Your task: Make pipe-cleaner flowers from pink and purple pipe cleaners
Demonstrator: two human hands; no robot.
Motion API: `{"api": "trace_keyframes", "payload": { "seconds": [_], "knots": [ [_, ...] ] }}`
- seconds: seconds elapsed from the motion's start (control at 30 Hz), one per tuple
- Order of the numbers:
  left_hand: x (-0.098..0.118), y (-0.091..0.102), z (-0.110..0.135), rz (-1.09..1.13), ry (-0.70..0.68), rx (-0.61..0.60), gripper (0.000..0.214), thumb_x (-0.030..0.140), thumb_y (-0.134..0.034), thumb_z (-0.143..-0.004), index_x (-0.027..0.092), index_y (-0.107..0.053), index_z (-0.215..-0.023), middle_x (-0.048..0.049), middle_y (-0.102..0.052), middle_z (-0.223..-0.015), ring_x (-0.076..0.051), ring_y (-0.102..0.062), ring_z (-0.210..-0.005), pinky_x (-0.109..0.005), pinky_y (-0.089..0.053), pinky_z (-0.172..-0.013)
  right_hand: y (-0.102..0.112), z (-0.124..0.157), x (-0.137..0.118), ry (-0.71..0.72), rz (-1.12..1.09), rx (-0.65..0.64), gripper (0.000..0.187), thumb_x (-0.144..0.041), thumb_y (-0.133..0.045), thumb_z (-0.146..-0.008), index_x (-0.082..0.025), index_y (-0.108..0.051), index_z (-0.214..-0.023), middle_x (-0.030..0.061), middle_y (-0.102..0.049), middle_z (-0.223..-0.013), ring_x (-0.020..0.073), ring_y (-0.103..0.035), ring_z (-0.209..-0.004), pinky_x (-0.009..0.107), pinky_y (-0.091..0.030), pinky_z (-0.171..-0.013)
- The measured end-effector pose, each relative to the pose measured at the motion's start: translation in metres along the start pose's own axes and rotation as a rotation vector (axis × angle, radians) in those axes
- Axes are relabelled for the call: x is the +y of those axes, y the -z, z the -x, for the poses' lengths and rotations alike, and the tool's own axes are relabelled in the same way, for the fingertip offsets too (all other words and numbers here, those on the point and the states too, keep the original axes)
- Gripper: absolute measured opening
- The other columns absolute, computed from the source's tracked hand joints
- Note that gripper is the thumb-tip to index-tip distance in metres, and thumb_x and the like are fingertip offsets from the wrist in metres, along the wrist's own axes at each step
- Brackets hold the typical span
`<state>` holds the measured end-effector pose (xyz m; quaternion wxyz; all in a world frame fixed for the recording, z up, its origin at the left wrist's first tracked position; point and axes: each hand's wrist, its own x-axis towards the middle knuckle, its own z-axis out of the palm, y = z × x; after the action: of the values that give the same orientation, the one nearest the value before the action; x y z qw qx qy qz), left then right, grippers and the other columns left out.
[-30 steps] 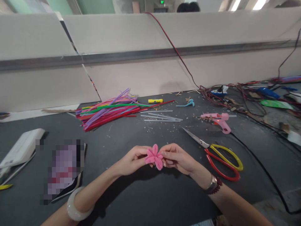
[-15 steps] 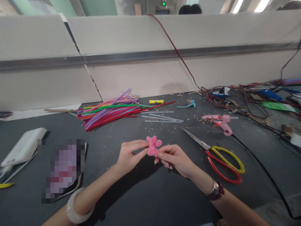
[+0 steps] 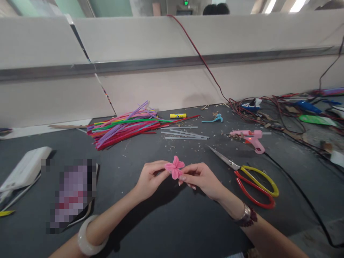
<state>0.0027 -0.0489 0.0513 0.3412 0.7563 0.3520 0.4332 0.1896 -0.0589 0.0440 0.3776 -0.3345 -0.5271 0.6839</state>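
Observation:
A small pink pipe-cleaner flower [image 3: 174,167] is held just above the dark tabletop [image 3: 166,222], in the middle of the view. My left hand [image 3: 149,178] pinches its left petals with thumb and fingertips. My right hand [image 3: 200,178] pinches it from the right, fingers curled. Both hands are closed on the flower. The flower's petals spread upward between the fingertips.
A pile of coloured pipe cleaners [image 3: 126,124] lies behind the hands, with glue sticks [image 3: 185,133] and a yellow glue tube [image 3: 177,115]. Red-and-yellow scissors [image 3: 248,175] and a pink glue gun [image 3: 249,138] lie to the right, tangled cables [image 3: 282,111] beyond. A white box [image 3: 25,168] sits left.
The flower has been turned and lifted slightly between my fingers; both hands shifted a little away from me and stay pinched on it.

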Motion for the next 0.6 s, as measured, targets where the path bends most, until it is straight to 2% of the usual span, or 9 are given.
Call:
{"api": "trace_keyframes", "payload": {
  "seconds": [0.13, 0.23, 0.43, 0.6],
  "knots": [
    [0.001, -0.004, 0.002, 0.027, 0.035, -0.025, 0.014, 0.019, -0.054, -0.080, 0.014, -0.067, -0.079, -0.0067, -0.067, -0.075, -0.014, -0.060, -0.065, -0.023, -0.047, -0.060, -0.001, 0.000, 0.000, -0.029, -0.081, -0.009, 0.018, -0.031, -0.065, -0.071, -0.013, -0.065, -0.070, 0.0003, -0.061, -0.059, 0.0025, -0.037, -0.042, 0.017, -0.026, -0.040],
    [0.000, -0.006, 0.004, -0.007, 0.013, 0.015, 0.013, 0.018, -0.055, -0.079, 0.014, -0.066, -0.074, -0.0055, -0.066, -0.071, -0.013, -0.059, -0.063, -0.022, -0.046, -0.059, -0.002, 0.000, 0.002, -0.057, -0.149, -0.002, 0.020, -0.030, -0.066, -0.072, -0.012, -0.064, -0.065, -0.0001, -0.059, -0.057, 0.0023, -0.036, -0.042, 0.017, -0.024, -0.039],
    [-0.003, -0.012, 0.008, -0.087, -0.093, 0.071, 0.012, 0.015, -0.055, -0.078, 0.016, -0.066, -0.075, -0.0063, -0.069, -0.076, -0.014, -0.063, -0.067, -0.023, -0.048, -0.063, -0.008, 0.000, 0.004, -0.063, -0.249, 0.009, 0.017, -0.028, -0.067, -0.071, -0.012, -0.065, -0.065, 0.0006, -0.060, -0.057, 0.0024, -0.034, -0.042, 0.018, -0.020, -0.039],
    [-0.005, -0.013, 0.010, -0.076, -0.076, 0.091, 0.011, 0.016, -0.055, -0.078, 0.016, -0.066, -0.075, -0.0066, -0.069, -0.076, -0.015, -0.063, -0.067, -0.023, -0.049, -0.062, -0.009, 0.000, 0.005, -0.057, -0.222, 0.021, 0.019, -0.030, -0.066, -0.071, -0.012, -0.065, -0.065, 0.0007, -0.060, -0.058, 0.0023, -0.033, -0.042, 0.018, -0.020, -0.039]
  ]
}}
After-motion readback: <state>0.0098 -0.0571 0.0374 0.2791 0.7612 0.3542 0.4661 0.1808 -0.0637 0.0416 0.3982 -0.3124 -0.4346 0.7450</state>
